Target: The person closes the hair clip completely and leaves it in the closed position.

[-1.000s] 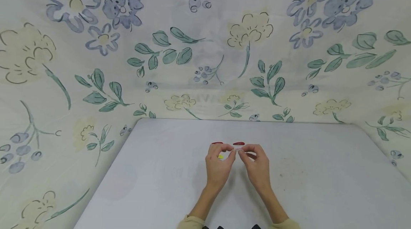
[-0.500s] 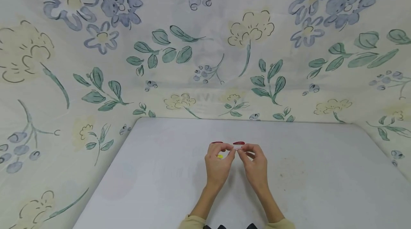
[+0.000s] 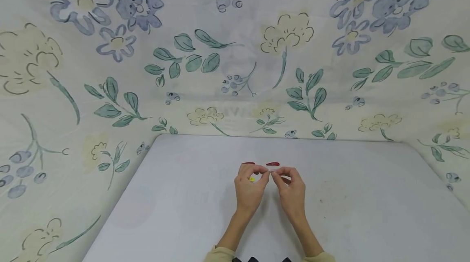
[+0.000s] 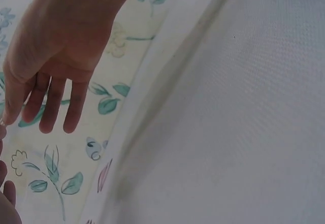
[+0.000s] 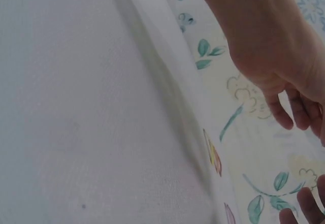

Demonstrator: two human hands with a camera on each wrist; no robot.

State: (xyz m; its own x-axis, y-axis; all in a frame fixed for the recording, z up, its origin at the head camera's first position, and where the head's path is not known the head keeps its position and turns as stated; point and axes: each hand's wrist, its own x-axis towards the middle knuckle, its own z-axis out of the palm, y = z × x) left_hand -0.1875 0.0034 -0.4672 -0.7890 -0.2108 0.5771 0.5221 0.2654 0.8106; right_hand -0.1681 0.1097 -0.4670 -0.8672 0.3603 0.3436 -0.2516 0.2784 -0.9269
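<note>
Above the middle of the white table, both hands meet at their fingertips in the head view. My left hand (image 3: 249, 190) pinches one end of a tiny pale, whitish thing (image 3: 272, 171) between thumb and index finger. The other end is pinched by my right hand (image 3: 293, 192) in the same way. Its kind is too small to make out. In the left wrist view the left hand's (image 4: 68, 51) other fingers hang down, apart from the pinch. The right wrist view shows the right hand (image 5: 279, 56) at the upper right, its pinch cut off by the frame edge.
Two small red, flat objects lie just beyond the hands, one on the left (image 3: 249, 163) and one on the right (image 3: 273, 164). A little bright yellow thing (image 3: 251, 179) shows through the gap in the left hand. Flower-printed cloth (image 3: 235, 70) surrounds the table (image 3: 176, 196).
My right hand has shifted slightly left over the last second. The pale thing shows less between the fingertips than half a second ago. The left hand stays nearly still.
</note>
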